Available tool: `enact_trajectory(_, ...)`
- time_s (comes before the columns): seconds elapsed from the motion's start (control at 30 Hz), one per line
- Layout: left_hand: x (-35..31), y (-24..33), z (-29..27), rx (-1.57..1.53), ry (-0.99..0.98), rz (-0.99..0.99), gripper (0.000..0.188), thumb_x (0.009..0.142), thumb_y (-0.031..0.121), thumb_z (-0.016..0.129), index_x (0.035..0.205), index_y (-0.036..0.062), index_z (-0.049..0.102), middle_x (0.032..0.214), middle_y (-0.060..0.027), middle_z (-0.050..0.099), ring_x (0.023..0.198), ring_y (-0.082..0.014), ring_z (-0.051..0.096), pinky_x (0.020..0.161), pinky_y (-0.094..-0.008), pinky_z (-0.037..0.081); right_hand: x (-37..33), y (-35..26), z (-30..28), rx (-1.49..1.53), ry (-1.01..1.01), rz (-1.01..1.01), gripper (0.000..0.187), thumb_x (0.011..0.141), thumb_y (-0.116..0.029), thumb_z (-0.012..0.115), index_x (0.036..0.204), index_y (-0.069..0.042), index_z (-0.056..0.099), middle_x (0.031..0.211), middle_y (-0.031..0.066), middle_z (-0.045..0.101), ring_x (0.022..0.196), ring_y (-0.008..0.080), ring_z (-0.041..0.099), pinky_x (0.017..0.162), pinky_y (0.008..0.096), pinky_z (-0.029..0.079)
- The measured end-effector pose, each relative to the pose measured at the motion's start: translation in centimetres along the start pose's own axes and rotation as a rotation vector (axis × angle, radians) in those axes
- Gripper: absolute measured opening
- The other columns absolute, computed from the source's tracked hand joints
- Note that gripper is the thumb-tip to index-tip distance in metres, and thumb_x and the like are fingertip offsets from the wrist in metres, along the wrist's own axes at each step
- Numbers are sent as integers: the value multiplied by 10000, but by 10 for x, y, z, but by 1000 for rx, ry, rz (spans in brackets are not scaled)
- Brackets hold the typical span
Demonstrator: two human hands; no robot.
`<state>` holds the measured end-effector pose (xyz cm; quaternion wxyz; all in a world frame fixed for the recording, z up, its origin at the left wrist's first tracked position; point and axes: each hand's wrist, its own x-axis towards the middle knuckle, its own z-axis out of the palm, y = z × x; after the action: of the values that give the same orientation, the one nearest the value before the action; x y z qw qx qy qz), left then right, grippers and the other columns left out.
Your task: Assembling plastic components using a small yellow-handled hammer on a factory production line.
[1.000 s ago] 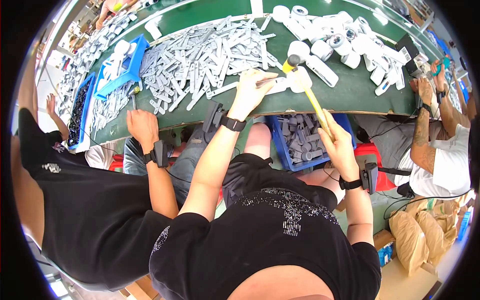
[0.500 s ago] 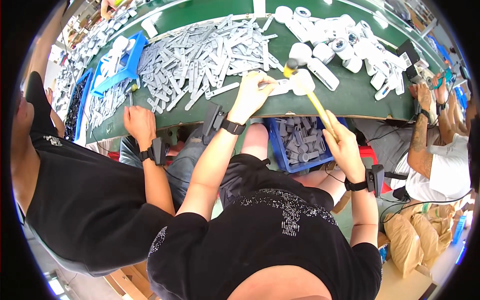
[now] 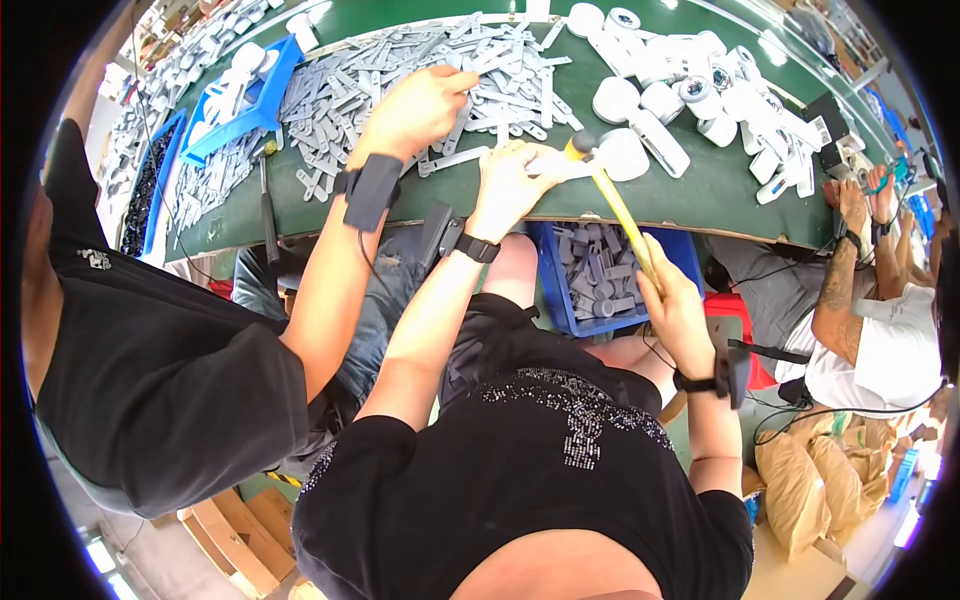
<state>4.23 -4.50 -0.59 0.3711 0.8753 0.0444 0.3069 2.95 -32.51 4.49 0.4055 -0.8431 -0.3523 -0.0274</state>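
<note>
Head view: right hand (image 3: pixel 680 308) grips one hammer (image 3: pixel 624 218), left hand (image 3: pixel 508 188) one white part (image 3: pixel 624 157).

Wears black short-sleeved top (image 3: pixel 500 500), rounded at neckline. Carries small silvery, glittering studs (image 3: pixel 583 440) in a wide curved band across the front, plus a blocky strip running toward the neck; repeats similar glitter on left sleeve (image 3: pixel 318 470). Wears creased black shorts (image 3: pixel 490 345), ending above the knee. Has black straps (image 3: pixel 477 248) around both wrists, each bearing a boxy dark unit (image 3: pixel 436 237).
</note>
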Motion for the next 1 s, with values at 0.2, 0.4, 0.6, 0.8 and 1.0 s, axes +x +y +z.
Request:
enact_trajectory(0.2,-10,6,-2,-299,77,-124,728,669,88,809,1305,25,459,827,-108,687,761,-225,663,763,-343,516,-2,-8,9,137,73,-114,472,879,-39,600,1339,-31,491,920,205,602,771,341,606,693,358,488)
enact_trajectory(0.4,-7,4,-1,-271,84,-119,986,638,60,845,1432,24,262,796,-109,684,727,-201,661,737,-312,524,8,-18,11,87,6,-81,432,883,-70,600,1308,-45,528,849,185,594,714,349,590,653,368,485)
enact_trajectory(0.6,-8,0,3,-300,97,-180,984,614,80,870,1413,40,297,732,-83,650,684,-181,634,694,-305,514,7,-19,13,22,-170,7,430,895,-33,591,1316,-3,507,1031,195,636,883,286,637,817,301,487)
enact_trajectory(0.8,-13,-5,2,-263,82,-185,978,598,71,867,1402,47,311,736,-86,664,707,-192,640,708,-306,511,1,-20,15,-14,-194,-3,452,864,-20,603,1309,-47,529,897,177,622,782,352,622,697,374,503)
enact_trajectory(1.0,-8,2,-1,-264,61,-173,981,580,45,854,1396,36,312,801,-110,701,729,-216,658,753,-318,514,-7,8,9,41,-10,7,461,884,-49,607,1332,-25,503,1002,205,639,856,352,640,762,357,507)
